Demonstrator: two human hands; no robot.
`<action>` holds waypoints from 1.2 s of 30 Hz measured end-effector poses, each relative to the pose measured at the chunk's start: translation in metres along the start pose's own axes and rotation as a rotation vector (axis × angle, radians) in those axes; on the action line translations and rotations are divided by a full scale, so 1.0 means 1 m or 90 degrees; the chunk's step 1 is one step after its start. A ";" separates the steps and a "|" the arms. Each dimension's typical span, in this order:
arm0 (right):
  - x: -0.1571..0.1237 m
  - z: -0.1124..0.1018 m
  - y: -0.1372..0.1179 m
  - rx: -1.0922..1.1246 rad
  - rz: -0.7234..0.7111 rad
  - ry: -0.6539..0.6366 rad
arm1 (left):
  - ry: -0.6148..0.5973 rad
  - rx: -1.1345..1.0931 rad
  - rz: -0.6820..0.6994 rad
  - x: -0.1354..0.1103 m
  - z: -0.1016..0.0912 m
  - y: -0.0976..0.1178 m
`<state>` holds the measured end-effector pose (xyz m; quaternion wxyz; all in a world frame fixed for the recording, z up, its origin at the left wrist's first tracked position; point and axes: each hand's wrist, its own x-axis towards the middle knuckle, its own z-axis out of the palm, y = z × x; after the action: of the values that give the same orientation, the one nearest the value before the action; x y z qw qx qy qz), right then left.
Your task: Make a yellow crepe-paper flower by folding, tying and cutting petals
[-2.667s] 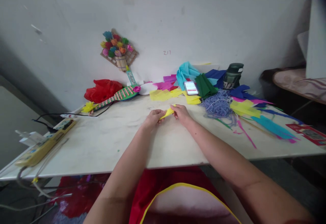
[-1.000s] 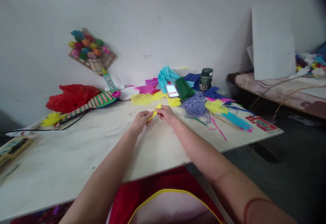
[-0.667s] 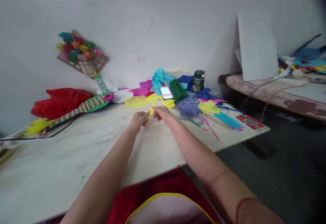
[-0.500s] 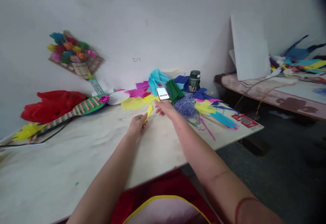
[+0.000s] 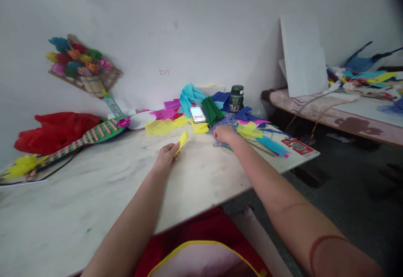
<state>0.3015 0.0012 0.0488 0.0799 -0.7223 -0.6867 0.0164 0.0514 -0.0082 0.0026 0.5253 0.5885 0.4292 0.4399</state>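
Folded yellow paper strip [image 5: 182,140]: it stood up at the centre of the frame, just above the white table [image 5: 94,176], with its lower end in my left hand.
Left hand [image 5: 165,156]: my thumb and fingers were closed on the strip's lower end, and the heel of the hand rested on the table.
Right hand [image 5: 224,134]: it lay right of centre on the tangle of purple thread [image 5: 229,120], well apart from the strip. The fingers were curled downward, and I could not tell whether they gripped anything.
Handling: I judged the strip to be very light, thin and soft. It would crease or tear easily and was not slippery.
Where to hold: I judged a light pinch at one folded end best, where the layers gave some stiffness.
Count, held: there was one folded strip and two hands.
Count, paper nearby: I saw about three patches of loose yellow paper [image 5: 157,126] and one fan of green paper [image 5: 211,110].
Count, other: there was one dark jar [image 5: 236,98] and one red plastic bag [image 5: 53,130] at the left of the frame.
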 end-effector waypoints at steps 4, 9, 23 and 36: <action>-0.001 0.013 0.008 0.031 -0.006 0.030 | -0.027 -0.002 0.012 -0.001 -0.001 -0.001; 0.002 0.024 0.026 0.249 -0.030 0.176 | -0.028 -0.002 0.017 -0.001 -0.002 -0.003; -0.009 -0.004 0.047 0.669 0.145 0.365 | 0.006 0.031 0.044 -0.002 0.001 0.000; -0.048 -0.037 0.085 -0.005 0.357 0.350 | -0.008 0.040 0.038 0.001 0.000 -0.001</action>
<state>0.3880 -0.0542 0.0696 0.2507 -0.8598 -0.4155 -0.1588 0.0515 -0.0070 0.0013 0.4956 0.6202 0.4217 0.4380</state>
